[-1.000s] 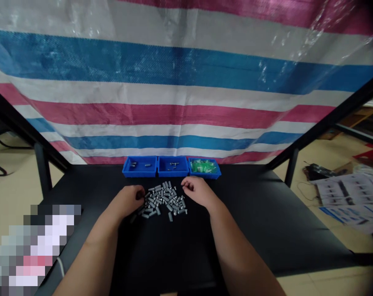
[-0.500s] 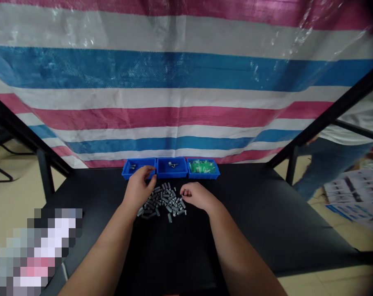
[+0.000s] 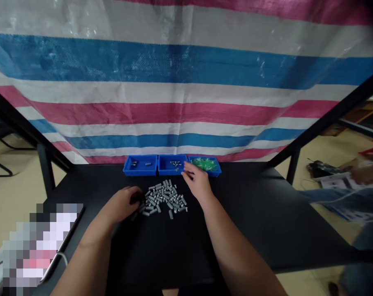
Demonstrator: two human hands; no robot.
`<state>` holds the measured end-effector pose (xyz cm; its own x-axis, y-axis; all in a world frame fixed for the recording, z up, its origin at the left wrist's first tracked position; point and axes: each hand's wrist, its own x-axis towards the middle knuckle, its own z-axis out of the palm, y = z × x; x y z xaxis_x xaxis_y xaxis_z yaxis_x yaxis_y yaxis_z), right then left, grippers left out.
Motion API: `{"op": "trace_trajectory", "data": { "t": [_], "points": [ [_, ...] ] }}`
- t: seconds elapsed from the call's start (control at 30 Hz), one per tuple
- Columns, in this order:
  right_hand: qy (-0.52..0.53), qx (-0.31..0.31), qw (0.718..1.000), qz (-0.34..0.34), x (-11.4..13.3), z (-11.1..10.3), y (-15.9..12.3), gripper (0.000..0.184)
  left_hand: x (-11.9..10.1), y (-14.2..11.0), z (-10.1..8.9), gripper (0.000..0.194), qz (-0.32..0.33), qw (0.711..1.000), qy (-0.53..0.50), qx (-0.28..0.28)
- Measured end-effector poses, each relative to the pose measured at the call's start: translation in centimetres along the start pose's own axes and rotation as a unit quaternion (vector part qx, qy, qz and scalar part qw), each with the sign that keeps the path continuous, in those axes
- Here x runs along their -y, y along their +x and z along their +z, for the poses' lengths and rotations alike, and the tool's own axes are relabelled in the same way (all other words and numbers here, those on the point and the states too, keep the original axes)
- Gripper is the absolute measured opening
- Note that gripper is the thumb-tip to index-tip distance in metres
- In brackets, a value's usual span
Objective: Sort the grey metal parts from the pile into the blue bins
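Left hand [image 3: 121, 204] curled closed at the edge of the grey metal pins [image 3: 164, 199]. Right hand [image 3: 197, 181] pinched above the middle blue bin's [image 3: 166, 173] corner; cannot tell if gripping anything.

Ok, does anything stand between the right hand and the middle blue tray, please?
Nothing visible does: the right hand is over the front rim of the middle blue tray, with its fingertips reaching in above the tray.

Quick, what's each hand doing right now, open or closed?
Left hand: closed, curled beside the pile of grey metal parts; anything held is hidden.
Right hand: closed to a pinch by the middle blue bin; cannot tell what it holds.
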<state>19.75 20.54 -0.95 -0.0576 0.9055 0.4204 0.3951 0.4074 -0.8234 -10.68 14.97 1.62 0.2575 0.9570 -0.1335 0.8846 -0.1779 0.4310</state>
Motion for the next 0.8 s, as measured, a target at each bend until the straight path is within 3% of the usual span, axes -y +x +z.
{"op": "trace_trajectory", "data": {
  "t": [0.03,0.1,0.17,0.27,0.37,0.5,0.57,0.63,0.7,0.8],
  "points": [
    [0.01,-0.042,0.999,-0.01,0.0,0.3,0.1,0.033,0.0,0.0,0.0,0.036,-0.007,1.0,-0.001,0.001],
    [-0.005,-0.058,0.998,-0.027,0.1,0.4,-0.1,0.033,-0.2,-0.1,0.0,0.035,-0.023,1.0,0.002,0.006],
    [-0.053,0.006,0.998,-0.038,0.1,0.2,-0.5,0.027,-0.4,-0.1,0.1,0.031,-0.034,0.999,0.003,0.012],
    [-0.131,0.149,0.979,-0.037,-0.2,-0.2,-1.1,0.025,-0.4,-0.1,0.2,0.029,-0.044,0.999,-0.001,0.013],
    [-0.178,0.215,0.96,-0.017,-0.6,0.0,-1.3,0.03,-0.8,0.6,0.1,0.027,-0.032,0.999,-0.01,-0.002],
    [-0.207,0.231,0.951,-0.007,-0.8,0.5,-1.1,0.022,-3.4,3.2,-0.9,0.016,0.05,0.994,-0.05,-0.087],
    [-0.208,0.228,0.951,-0.009,-0.6,0.6,-1.0,0.024,-5.1,4.8,-1.5,0.021,0.08,0.978,-0.082,-0.174],
    [-0.203,0.226,0.953,-0.012,-0.4,0.7,-1.0,0.03,-6.3,5.9,-1.9,0.032,0.109,0.965,-0.084,-0.221],
    [-0.201,0.227,0.953,-0.016,-0.2,0.6,-1.1,0.029,-6.7,6.2,-1.9,0.036,0.12,0.959,-0.075,-0.245],
    [-0.205,0.242,0.948,-0.017,0.0,0.3,-1.2,0.023,-5.7,5.2,-1.5,0.028,0.09,0.962,-0.073,-0.246]
  ]
}}
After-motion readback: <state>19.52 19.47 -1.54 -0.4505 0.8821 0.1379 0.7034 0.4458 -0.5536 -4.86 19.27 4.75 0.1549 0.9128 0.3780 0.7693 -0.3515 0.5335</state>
